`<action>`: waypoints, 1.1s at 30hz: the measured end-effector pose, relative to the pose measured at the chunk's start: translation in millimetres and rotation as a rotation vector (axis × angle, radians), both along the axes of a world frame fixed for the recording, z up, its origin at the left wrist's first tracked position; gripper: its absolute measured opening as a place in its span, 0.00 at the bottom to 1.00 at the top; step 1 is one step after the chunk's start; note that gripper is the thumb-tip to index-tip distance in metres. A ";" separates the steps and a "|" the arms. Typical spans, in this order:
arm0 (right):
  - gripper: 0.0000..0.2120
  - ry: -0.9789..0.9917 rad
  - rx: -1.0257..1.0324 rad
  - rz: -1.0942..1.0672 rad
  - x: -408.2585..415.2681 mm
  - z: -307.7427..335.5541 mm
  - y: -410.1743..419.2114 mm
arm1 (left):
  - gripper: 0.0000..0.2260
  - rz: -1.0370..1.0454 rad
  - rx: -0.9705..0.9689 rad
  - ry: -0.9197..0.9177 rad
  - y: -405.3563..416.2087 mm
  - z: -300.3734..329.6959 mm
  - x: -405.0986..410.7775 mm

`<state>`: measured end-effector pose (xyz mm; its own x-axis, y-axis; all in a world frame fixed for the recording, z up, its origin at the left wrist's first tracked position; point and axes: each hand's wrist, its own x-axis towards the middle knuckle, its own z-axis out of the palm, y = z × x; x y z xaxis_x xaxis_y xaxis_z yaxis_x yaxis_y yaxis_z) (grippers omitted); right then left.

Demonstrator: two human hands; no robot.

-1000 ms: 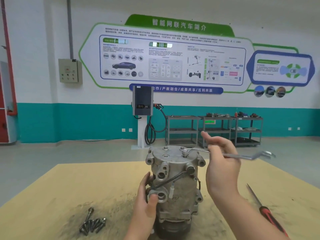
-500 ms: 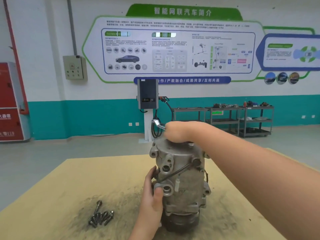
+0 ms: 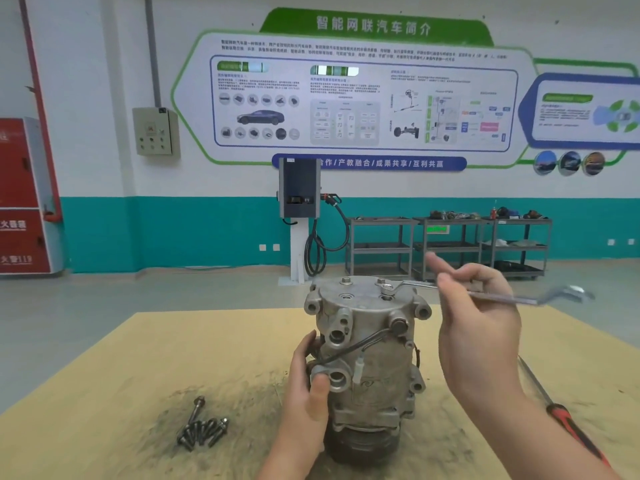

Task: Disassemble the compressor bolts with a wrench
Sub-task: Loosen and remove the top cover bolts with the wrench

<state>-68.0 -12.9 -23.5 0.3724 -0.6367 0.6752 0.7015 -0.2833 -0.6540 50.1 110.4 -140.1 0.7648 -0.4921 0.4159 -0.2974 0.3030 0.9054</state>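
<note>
A grey metal compressor (image 3: 367, 355) stands upright on the yellow table (image 3: 138, 368). My left hand (image 3: 308, 393) grips its lower left side, thumb on a round port. My right hand (image 3: 478, 327) holds the shaft of a silver ring wrench (image 3: 512, 298), index finger raised. The wrench's ring end sits on a bolt (image 3: 387, 289) on the compressor's top face, and its handle points right. Two more bolts (image 3: 346, 280) stand on the top's far edge.
Several removed bolts (image 3: 202, 427) lie in a pile on the dirty patch at the front left of the table. A red-handled screwdriver (image 3: 568, 420) lies at the right, partly behind my forearm. Grey shelf carts (image 3: 446, 247) and a charging post (image 3: 299, 216) stand by the far wall.
My right hand was over the compressor's top with the wrench swung to the far left; now it is back at the right with the handle pointing right. The left hand has stayed put.
</note>
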 end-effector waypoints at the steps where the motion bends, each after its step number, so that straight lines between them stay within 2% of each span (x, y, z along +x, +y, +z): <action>1: 0.19 0.028 -0.196 -0.021 -6.8 -1.9 10.9 | 0.56 0.005 -0.015 0.004 -0.9 -0.5 0.4; 3: 0.19 0.150 -0.559 0.003 -11.1 -0.7 27.8 | 0.55 0.027 -0.040 -0.003 -3.6 -2.3 1.4; 5: 0.11 0.353 -0.829 -0.019 -4.8 15.6 37.4 | 0.54 0.054 -0.063 -0.004 -7.5 -4.4 4.3; 9: 0.15 0.802 -1.219 -0.238 40.2 60.5 47.1 | 0.50 0.108 -0.085 -0.023 -12.0 -4.0 6.9; 11: 0.17 0.952 -1.354 -0.287 70.7 70.7 44.5 | 0.50 0.097 -0.066 -0.014 -11.4 -4.5 7.7; 14: 0.14 1.212 -1.377 -0.363 100.9 79.3 21.9 | 0.50 0.074 -0.045 -0.008 -8.9 -6.5 7.5; 17: 0.14 1.412 -1.190 -0.328 103.2 87.8 -2.9 | 0.50 0.059 0.001 -0.022 -5.2 -8.2 7.9; 19: 0.15 1.437 -1.045 -0.288 98.4 90.8 -14.5 | 0.52 0.048 0.032 -0.034 -1.9 -7.9 7.4; 21: 0.13 1.411 -0.875 -0.255 92.8 86.7 -26.1 | 0.54 0.035 0.046 -0.035 0.4 -6.4 6.1; 24: 0.12 1.220 -0.375 -0.138 73.2 71.2 -45.5 | 0.56 0.023 0.060 -0.045 2.1 -3.1 2.6; 27: 0.06 0.721 0.295 0.160 45.0 44.9 -63.2 | 0.56 0.036 0.048 -0.040 1.6 -1.7 1.7; 28: 0.05 0.511 0.448 0.268 33.8 39.8 -66.9 | 0.56 0.041 0.038 -0.035 1.6 -1.7 2.2; 30: 0.13 0.193 0.535 0.340 11.7 32.4 -67.6 | 0.56 0.048 0.017 -0.023 0.4 -1.1 2.4; 33: 0.24 0.027 0.341 0.234 -22.3 21.5 -43.7 | 0.57 0.066 -0.015 0.006 -3.7 -2.2 5.2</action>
